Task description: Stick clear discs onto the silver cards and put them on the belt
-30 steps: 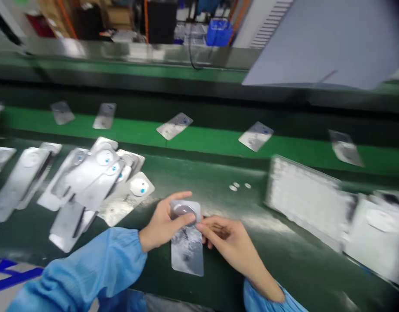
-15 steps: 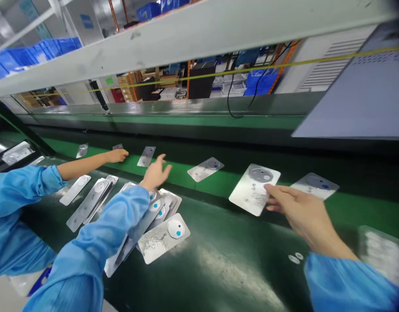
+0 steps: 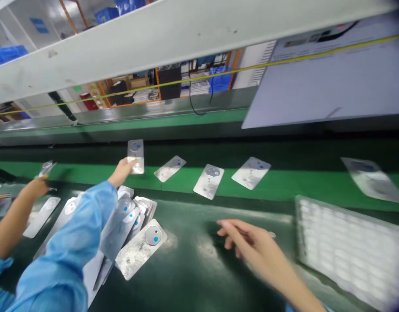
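Note:
My left hand (image 3: 121, 170) grips the lower edge of a silver phone back panel (image 3: 135, 151) with a round disc at its top, held upright over the green belt. Below my left arm lies a pile of similar panels (image 3: 121, 216), several with blue dots. The front panel (image 3: 141, 249) of the pile shows its disc and smudged surface. My right hand (image 3: 251, 245) hovers over the dark green bench with fingers loosely bent and nothing visible in them. A small white disc (image 3: 272, 234) shows just behind it.
Spaced along the green belt (image 3: 173, 184) are several panels, among them a tilted one (image 3: 170, 168) and one at far right (image 3: 371, 177). A white compartmented tray (image 3: 351, 247) stands at right. A co-worker's hand (image 3: 37, 188) holds something shiny at left. A beam (image 3: 154, 39) crosses above.
My right hand has let go of its panel, now on the belt, and drawn back over the bench. My left hand has taken hold of a panel. The view has turned right.

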